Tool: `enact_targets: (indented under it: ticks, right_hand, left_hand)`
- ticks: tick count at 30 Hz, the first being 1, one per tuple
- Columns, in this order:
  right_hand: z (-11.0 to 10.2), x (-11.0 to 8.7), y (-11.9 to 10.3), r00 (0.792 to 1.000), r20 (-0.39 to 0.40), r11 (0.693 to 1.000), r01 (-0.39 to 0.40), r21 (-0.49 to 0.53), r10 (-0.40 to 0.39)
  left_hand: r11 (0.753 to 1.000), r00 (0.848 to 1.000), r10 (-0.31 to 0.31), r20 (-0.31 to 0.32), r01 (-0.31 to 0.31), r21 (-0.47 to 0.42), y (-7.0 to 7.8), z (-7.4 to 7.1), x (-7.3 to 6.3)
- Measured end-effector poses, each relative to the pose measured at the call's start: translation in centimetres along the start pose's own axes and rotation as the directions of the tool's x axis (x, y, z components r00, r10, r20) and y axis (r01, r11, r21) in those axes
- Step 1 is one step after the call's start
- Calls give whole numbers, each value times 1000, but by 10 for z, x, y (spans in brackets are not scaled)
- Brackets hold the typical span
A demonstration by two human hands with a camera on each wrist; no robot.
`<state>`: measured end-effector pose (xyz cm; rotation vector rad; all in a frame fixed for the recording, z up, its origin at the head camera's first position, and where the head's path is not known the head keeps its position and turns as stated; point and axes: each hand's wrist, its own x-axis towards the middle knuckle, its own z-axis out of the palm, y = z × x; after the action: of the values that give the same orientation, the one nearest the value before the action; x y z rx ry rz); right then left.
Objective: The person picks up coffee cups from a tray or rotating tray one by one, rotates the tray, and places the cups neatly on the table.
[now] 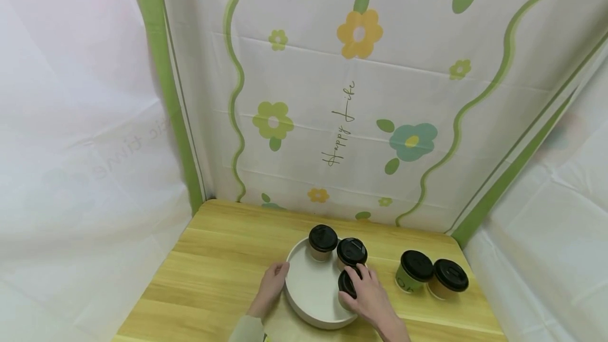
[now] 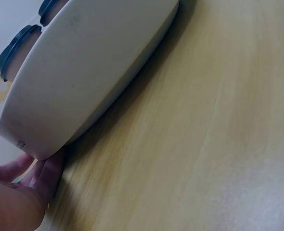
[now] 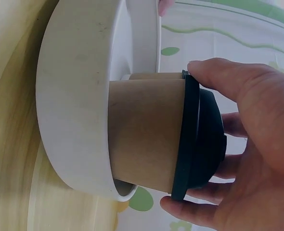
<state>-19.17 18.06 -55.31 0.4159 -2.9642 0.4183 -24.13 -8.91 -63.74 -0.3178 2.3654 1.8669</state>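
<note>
A round white tray [image 1: 306,292] sits on the wooden table with three black-lidded paper cups in it. My left hand [image 1: 273,285] grips its left side, the thumb at the rim and the fingers against the outer wall in the left wrist view. At the right side of the tray, my right hand [image 1: 371,298] holds a brown paper cup [image 3: 144,134] by its black lid, thumb and fingers spread round the lid's edge. That cup's lower end is behind the tray wall in the right wrist view. Behind it in the tray are a second cup [image 1: 352,251] and a third cup [image 1: 323,239].
To the right of the tray, a green paper cup [image 1: 408,277] and a brown paper cup [image 1: 446,281], both black-lidded, stand close together on the table [image 1: 214,273]. A flower-printed curtain [image 1: 304,78] hangs behind the table's far edge, with white sheets at both sides.
</note>
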Motion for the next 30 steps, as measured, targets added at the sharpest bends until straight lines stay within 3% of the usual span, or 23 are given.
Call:
enact_targets:
  ticks: [15, 30]
  right_hand:
    - [-10, 0, -4, 999, 27, 996, -49, 69, 47]
    - [-28, 0, 2, 995, 26, 979, -103, 176, 99]
  left_hand:
    - [1000, 1000, -4, -8, 4, 11, -1, 0, 2]
    - [999, 999, 34, -2, -34, 9, -1, -2, 1]
